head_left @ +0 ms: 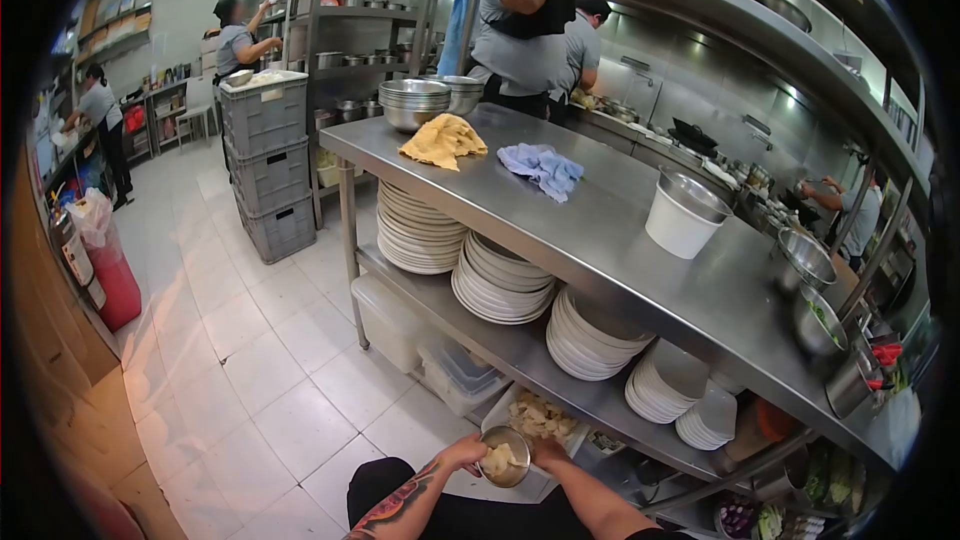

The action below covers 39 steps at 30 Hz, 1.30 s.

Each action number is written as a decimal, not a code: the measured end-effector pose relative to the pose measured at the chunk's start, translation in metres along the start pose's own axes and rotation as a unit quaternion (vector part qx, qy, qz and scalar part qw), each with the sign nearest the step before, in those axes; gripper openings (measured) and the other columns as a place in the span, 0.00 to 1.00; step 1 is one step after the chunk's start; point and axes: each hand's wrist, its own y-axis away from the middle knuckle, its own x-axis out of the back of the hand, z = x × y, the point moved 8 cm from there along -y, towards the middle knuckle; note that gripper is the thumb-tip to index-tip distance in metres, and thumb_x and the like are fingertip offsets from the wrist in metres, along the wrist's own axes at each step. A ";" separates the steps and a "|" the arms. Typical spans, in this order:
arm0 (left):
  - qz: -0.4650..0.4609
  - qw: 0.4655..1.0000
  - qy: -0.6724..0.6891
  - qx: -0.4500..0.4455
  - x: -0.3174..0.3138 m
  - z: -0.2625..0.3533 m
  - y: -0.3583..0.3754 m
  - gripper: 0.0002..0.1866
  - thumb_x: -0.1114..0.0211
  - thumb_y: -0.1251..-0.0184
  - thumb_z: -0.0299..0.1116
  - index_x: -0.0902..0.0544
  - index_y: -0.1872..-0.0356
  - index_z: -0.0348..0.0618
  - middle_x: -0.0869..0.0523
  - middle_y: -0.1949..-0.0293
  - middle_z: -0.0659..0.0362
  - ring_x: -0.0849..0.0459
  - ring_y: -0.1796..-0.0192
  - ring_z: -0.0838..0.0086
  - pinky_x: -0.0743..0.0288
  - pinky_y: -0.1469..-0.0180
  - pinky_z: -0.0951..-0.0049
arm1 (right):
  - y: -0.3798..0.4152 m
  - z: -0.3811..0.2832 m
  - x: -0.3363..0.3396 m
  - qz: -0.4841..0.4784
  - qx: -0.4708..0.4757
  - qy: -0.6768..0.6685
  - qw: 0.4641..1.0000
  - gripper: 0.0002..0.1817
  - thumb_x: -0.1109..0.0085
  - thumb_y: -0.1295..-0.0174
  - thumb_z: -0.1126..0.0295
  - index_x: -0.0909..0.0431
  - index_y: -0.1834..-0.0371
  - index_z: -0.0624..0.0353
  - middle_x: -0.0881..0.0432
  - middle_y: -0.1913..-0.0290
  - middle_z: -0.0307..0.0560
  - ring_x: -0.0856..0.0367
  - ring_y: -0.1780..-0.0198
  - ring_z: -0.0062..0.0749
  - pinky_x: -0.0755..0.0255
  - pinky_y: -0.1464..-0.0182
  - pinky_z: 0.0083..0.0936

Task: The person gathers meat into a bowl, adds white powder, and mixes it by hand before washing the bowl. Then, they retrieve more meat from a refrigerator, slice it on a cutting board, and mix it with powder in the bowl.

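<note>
My left hand (464, 452) grips the side of a small metal bowl (519, 443), its fingers partly hidden. Several pale, flat pieces (498, 460) lie in the bowl, too small to name. On the bowl's other side, my right hand (548, 454) is at the near edge of a white bin (576, 442). More pale yellowish pieces (540, 416) fill that bin under the steel table. The fingers of my right hand are mostly hidden, and whether they hold anything does not show.
A steel table (620, 230) carries a yellow cloth (445, 143), a blue cloth (542, 171), a white bucket (680, 225) and metal bowls. Stacked plates (500, 285) fill its lower shelf. Grey crates (268, 175) stand to the left. Several people work farther back.
</note>
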 end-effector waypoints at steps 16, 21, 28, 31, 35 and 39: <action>0.027 0.999 0.035 0.013 -0.015 -0.003 -0.004 0.31 0.44 0.42 0.27 0.35 0.34 0.31 0.24 0.45 0.43 0.17 0.48 0.49 0.10 0.62 0.52 | 0.008 0.043 0.012 0.020 -0.039 -0.303 0.952 0.22 0.28 0.54 0.63 0.15 0.55 0.59 0.12 0.64 0.55 0.13 0.60 0.46 0.21 0.54 0.36; 0.036 0.998 0.055 0.015 -0.012 -0.010 -0.003 0.32 0.44 0.42 0.27 0.36 0.34 0.31 0.24 0.45 0.43 0.17 0.48 0.49 0.09 0.62 0.52 | 0.009 0.011 0.001 0.095 0.124 -0.075 0.985 0.17 0.28 0.51 0.63 0.14 0.58 0.56 0.13 0.62 0.57 0.13 0.58 0.46 0.22 0.53 0.38; 0.045 0.997 0.060 -0.014 -0.005 -0.007 0.013 0.31 0.40 0.40 0.29 0.32 0.33 0.34 0.17 0.51 0.49 0.14 0.53 0.61 0.10 0.63 0.56 | -0.022 0.075 -0.001 0.235 0.009 -0.140 0.962 0.07 0.35 0.45 0.66 0.19 0.67 0.54 0.15 0.69 0.51 0.15 0.64 0.42 0.23 0.60 0.41; 0.004 0.999 0.017 -0.032 -0.013 0.002 0.015 0.30 0.42 0.39 0.31 0.32 0.33 0.36 0.18 0.48 0.49 0.14 0.52 0.60 0.11 0.62 0.57 | -0.018 0.095 0.002 0.182 0.001 -0.228 0.956 0.08 0.34 0.45 0.68 0.20 0.65 0.56 0.18 0.74 0.41 0.19 0.74 0.31 0.25 0.70 0.33; 0.053 0.995 0.081 0.015 -0.018 0.013 0.030 0.30 0.46 0.40 0.26 0.34 0.33 0.35 0.21 0.45 0.46 0.15 0.48 0.58 0.11 0.60 0.58 | 0.029 0.071 0.029 0.028 -0.073 -0.559 0.826 0.07 0.36 0.38 0.71 0.16 0.58 0.58 0.15 0.66 0.37 0.17 0.69 0.27 0.24 0.66 0.27; 0.044 0.995 0.078 0.050 -0.023 0.007 0.025 0.30 0.46 0.39 0.25 0.34 0.33 0.35 0.21 0.44 0.46 0.15 0.46 0.58 0.11 0.58 0.60 | 0.082 0.013 0.075 0.012 -0.037 -0.755 0.655 0.15 0.38 0.34 0.70 0.19 0.45 0.61 0.15 0.60 0.41 0.16 0.68 0.25 0.23 0.65 0.23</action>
